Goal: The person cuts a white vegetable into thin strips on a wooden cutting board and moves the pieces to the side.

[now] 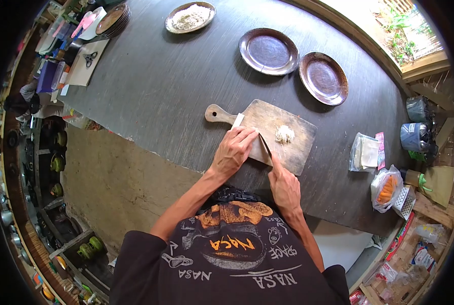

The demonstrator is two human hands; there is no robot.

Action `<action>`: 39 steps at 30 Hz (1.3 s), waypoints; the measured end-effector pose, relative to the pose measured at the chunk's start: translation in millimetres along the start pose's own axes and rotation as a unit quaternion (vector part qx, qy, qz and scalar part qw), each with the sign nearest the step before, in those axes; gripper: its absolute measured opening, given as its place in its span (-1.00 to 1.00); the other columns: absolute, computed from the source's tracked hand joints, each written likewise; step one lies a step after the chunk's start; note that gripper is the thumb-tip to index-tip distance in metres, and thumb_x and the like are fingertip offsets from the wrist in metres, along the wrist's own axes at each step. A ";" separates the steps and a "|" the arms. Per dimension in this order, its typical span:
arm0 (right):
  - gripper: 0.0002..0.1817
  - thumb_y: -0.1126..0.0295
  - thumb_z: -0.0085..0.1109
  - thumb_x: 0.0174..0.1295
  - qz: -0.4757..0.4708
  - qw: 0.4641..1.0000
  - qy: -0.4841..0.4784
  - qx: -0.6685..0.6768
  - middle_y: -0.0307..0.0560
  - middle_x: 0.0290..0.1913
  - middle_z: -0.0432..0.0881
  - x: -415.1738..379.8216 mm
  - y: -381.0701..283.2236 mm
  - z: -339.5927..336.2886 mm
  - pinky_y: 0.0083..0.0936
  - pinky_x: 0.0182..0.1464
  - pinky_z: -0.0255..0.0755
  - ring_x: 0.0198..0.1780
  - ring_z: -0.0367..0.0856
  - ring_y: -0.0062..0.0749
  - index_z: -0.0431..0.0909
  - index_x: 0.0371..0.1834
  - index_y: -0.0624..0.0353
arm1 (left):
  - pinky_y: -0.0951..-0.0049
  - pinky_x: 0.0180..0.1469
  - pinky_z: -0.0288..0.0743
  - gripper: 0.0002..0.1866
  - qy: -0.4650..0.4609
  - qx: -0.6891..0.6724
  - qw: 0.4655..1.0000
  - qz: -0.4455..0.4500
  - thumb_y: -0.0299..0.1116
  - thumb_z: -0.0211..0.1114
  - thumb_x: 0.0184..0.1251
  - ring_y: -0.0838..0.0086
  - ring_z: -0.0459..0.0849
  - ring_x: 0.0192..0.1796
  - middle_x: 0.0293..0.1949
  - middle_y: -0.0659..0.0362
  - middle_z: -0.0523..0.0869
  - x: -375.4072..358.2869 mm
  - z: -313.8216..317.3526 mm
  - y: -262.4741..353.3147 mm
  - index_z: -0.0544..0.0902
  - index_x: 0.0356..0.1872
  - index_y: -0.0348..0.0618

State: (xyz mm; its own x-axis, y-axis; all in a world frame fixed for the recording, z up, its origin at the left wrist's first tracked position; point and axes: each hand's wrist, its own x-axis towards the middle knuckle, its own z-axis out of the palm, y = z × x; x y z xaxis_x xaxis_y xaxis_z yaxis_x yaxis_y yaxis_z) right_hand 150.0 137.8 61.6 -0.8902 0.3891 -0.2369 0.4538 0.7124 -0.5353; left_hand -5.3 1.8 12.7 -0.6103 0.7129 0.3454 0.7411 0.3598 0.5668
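My left hand (233,148) presses down on a pale, flat strip of food (238,120) on a wooden cutting board (299,152). One end of the strip sticks out beyond the fingers; its exact kind I cannot make out. My right hand (286,189) grips a knife (265,144), its dark blade close beside my left fingertips. To the right of the blade, a small heap of thin white shreds (285,134) lies on the board. The board's handle (219,114) points to the left.
Two brown plates (269,51) (323,78) lie beyond the board. A third plate (169,26) holds white shreds. Scissors (90,59) rest far left. At right are a plastic packet (363,152), a bag of carrots (387,189) and a grater (404,202).
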 end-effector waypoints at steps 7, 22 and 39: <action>-0.36 0.44 0.14 0.46 -0.019 1.000 0.014 0.015 0.31 -0.26 0.74 2.9 6.3 12.0 0.09 -0.18 0.61 -0.26 0.77 0.25 0.32 0.62 0.05 | 0.18 0.37 0.53 -0.59 0.010 -0.010 1.000 -0.001 -0.59 0.37 0.30 0.22 0.68 0.25 0.15 0.08 0.80 -3.7 3.1 -3.2 0.72 0.19 -0.27; -0.36 0.46 0.13 0.48 -0.016 0.999 0.018 0.034 0.36 -0.24 0.72 10.1 -0.4 11.4 0.03 -0.14 0.58 -0.24 0.75 0.27 0.33 0.63 0.11 | 0.20 0.39 0.51 -0.57 0.030 -0.014 0.999 0.009 -0.54 0.38 0.31 0.21 0.65 0.27 0.17 0.08 0.77 -6.8 9.9 -6.2 0.70 0.23 -0.28; -0.35 0.49 0.17 0.43 0.004 1.000 0.000 0.018 0.38 -0.22 0.72 13.6 -6.6 8.0 0.06 -0.12 0.57 -0.21 0.76 0.29 0.35 0.61 0.12 | 0.23 0.35 0.54 -0.58 0.026 -0.001 1.000 0.013 -0.52 0.39 0.31 0.23 0.66 0.24 0.16 0.10 0.76 -5.7 8.4 -6.5 0.72 0.21 -0.27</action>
State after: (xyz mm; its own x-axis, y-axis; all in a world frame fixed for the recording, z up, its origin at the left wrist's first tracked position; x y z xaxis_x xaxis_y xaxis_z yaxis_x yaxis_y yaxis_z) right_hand 134.6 133.7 55.5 -0.8868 0.3945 -0.2406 0.4586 0.6875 -0.5630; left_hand -4.3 0.4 0.7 -0.6043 0.6902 0.3980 0.7567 0.3406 0.5581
